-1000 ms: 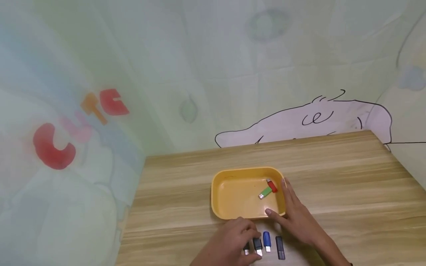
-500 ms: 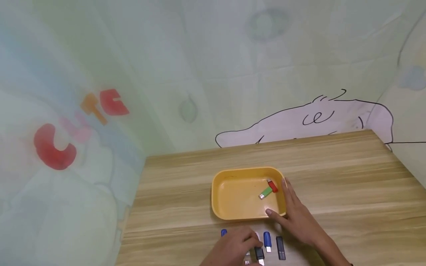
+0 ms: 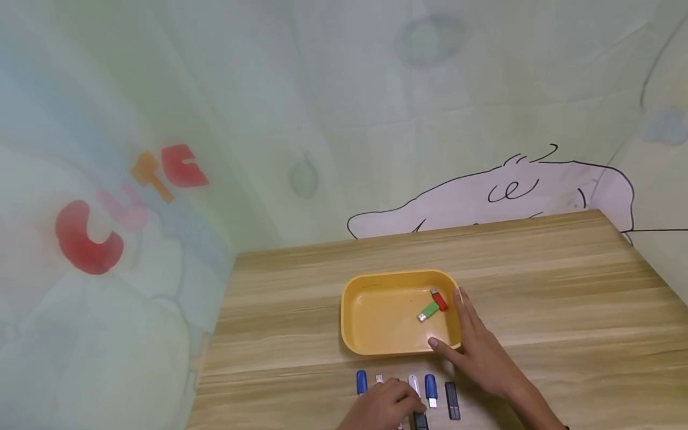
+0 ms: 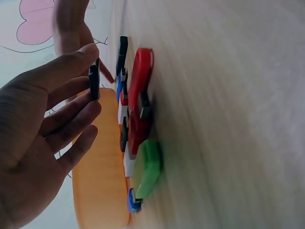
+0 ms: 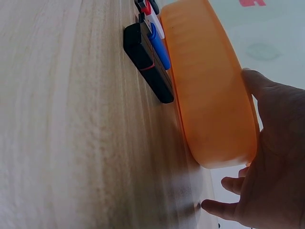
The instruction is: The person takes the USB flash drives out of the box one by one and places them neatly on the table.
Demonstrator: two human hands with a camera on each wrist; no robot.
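My left hand (image 3: 383, 407) pinches a black USB flash drive (image 4: 94, 80) between thumb and fingers, held just off the table in the left wrist view. Around it lie a white drive (image 3: 413, 382), two blue drives (image 3: 431, 387) and a black drive (image 3: 452, 400) farther right. The hand covers part of the row. My right hand (image 3: 481, 355) rests at the right end of a yellow plastic bin (image 3: 371, 349), thumb over the near rim and straight fingers along the right wall. Inside the bin lie a green drive (image 3: 428, 311) and a red drive (image 3: 439, 299).
Nearer the body, two red drives (image 4: 140, 76) and a green drive (image 4: 148, 167) lie in a front row in the left wrist view. The wood-grain table (image 3: 559, 286) meets a printed curtain (image 3: 322, 119) at the back.
My left hand has drawn the black flash drive toward the body, uncovering the white drive and the left blue one. My right hand and the bin have stayed put.
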